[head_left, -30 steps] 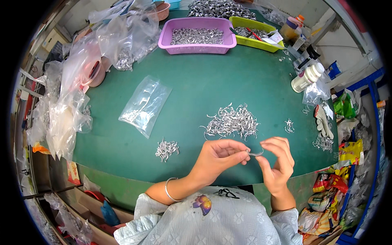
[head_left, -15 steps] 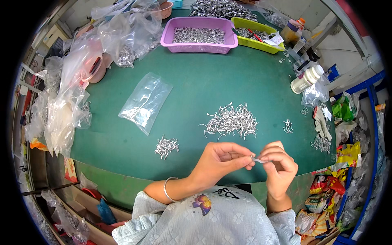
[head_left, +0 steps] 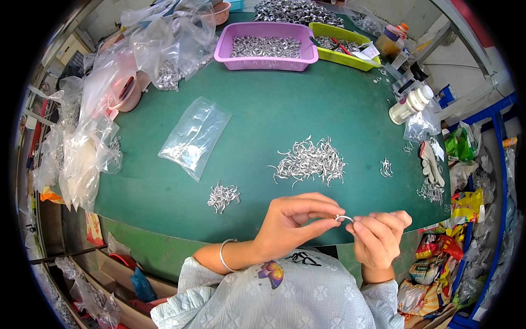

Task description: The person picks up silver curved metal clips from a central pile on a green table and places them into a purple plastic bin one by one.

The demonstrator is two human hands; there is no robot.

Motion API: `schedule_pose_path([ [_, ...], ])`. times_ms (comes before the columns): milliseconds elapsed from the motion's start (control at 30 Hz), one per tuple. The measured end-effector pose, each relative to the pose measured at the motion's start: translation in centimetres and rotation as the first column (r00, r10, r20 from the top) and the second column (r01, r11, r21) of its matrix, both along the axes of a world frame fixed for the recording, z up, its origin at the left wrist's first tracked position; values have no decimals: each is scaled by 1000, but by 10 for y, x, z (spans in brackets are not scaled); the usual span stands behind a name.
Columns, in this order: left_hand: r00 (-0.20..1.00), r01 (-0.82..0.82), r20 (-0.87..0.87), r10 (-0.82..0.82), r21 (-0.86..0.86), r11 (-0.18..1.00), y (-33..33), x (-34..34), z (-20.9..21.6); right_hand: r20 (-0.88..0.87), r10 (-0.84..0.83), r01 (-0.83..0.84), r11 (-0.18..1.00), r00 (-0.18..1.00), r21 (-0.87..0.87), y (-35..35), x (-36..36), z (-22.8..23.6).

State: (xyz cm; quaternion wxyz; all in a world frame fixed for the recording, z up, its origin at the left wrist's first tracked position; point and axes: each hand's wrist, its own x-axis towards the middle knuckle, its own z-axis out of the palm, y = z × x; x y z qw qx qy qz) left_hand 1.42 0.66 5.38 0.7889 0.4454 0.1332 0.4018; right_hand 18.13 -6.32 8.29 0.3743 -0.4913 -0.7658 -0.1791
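Between my two hands, near the table's front edge, is a small curved silvery metal piece [head_left: 345, 217]. Thumb and fingertips of my left hand [head_left: 298, 222] pinch its left end. My right hand [head_left: 378, 234] grips the other end, fingers curled. Just beyond my hands lies a big heap of similar curved metal pieces [head_left: 310, 162] on the green table [head_left: 252, 120]. A smaller pile [head_left: 223, 197] sits to the left of it, and a few pieces [head_left: 386, 168] lie apart on the right.
A flat clear plastic bag [head_left: 195, 138] lies left of centre. Purple basket [head_left: 266, 63] and yellow-green basket [head_left: 345, 59], both holding metal parts, stand at the back. Plastic bags [head_left: 87, 159] crowd the left edge. A white bottle [head_left: 411, 105] and a glove [head_left: 432, 164] are on the right.
The metal piece has turned between my fingers, so its arc now shows. My right hand has shifted slightly right and down and its fingers have curled; my left fingers have rearranged their pinch.
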Motion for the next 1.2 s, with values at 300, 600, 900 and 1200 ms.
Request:
schedule_pose_path([
  [300, 999, -26, -20, 28, 92, 995, 0, -2, 3, -25, 17, -16, 999, 1000, 30, -2, 0, -6],
  [600, 999, -28, -35, 32, 116, 993, 0, -2, 2, -39, 9, -8, 1000, 999, 27, -3, 0, -7],
  [900, 1000, 23, -23, -21, 99, 995, 2, 12, 12, -157, 43, -35, 998, 987, 49, -9, 4, -8],
  [1200, 991, 133, 37, -130, -82, 988, 3, 20, 14, -953, 115, -391, 920, 281, -4, 2, -7, -16],
])
